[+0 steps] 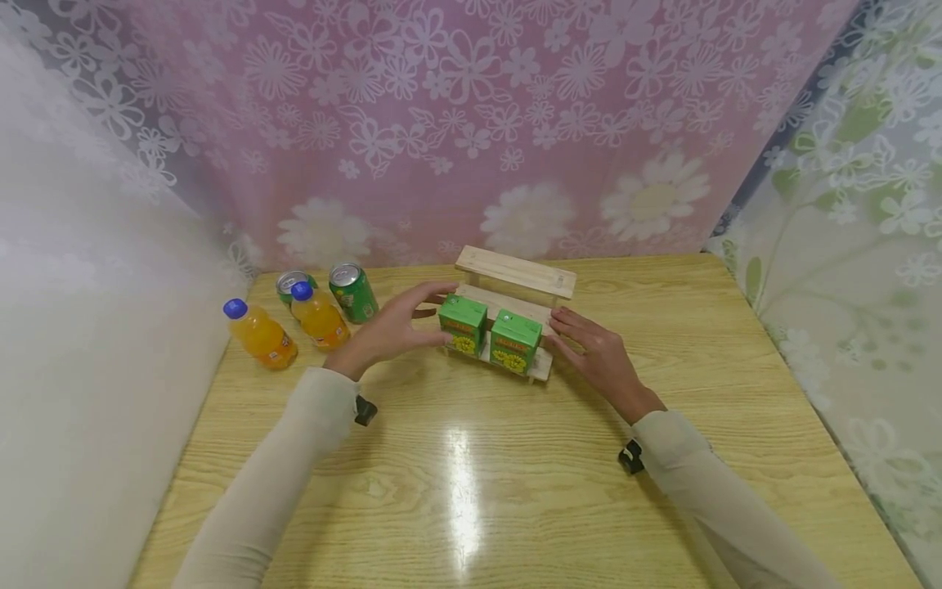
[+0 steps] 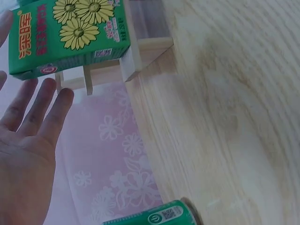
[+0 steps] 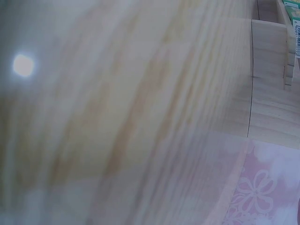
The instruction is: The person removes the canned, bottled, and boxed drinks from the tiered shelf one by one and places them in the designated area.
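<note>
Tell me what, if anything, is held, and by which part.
Left hand: nothing; fingers open beside a green box. Right hand: at the right end of the shelf; can't tell if gripping.

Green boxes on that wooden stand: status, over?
Left hand open by left box; right hand at stand. Both boxes upright, lowest step. Bottles, cans off left, not blocking.

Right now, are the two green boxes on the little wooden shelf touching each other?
Apart: the head view shows a narrow gap, with wood visible through it, between the left green box and the right green box.
</note>
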A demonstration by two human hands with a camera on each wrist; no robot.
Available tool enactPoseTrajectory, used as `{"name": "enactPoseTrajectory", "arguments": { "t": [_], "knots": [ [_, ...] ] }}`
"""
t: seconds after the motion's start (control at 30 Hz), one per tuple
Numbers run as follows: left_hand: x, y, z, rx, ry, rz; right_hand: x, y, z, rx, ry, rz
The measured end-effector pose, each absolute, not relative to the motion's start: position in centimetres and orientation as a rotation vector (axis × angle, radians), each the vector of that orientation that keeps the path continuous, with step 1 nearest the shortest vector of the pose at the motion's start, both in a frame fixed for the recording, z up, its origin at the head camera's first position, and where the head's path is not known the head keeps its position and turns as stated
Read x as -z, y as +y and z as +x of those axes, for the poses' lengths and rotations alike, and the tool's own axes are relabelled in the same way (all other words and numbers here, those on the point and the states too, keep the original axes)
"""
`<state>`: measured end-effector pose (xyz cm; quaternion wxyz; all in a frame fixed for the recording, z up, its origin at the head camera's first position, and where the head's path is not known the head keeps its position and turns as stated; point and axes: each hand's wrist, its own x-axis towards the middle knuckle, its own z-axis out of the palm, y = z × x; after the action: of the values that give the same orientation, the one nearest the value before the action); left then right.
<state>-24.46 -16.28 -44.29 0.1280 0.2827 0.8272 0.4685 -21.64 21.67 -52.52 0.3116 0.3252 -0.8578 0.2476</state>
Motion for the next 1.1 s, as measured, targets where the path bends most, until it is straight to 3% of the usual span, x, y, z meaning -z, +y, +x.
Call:
{"name": "enactPoseTrajectory", "arguments": {
  "t": [0.6, 1.1],
  "knots": [
    [46.5, -14.2, -25.4, -1.296, 2.428, 0.779, 52.4, 21.5, -21.6, -0.661, -2.27, 0.85],
    [46.0, -14.0, -25.4, -1.284, 2.438, 0.781, 52.5, 21.5, -21.7, -0.668, -2.271, 0.85]
  ]
}}
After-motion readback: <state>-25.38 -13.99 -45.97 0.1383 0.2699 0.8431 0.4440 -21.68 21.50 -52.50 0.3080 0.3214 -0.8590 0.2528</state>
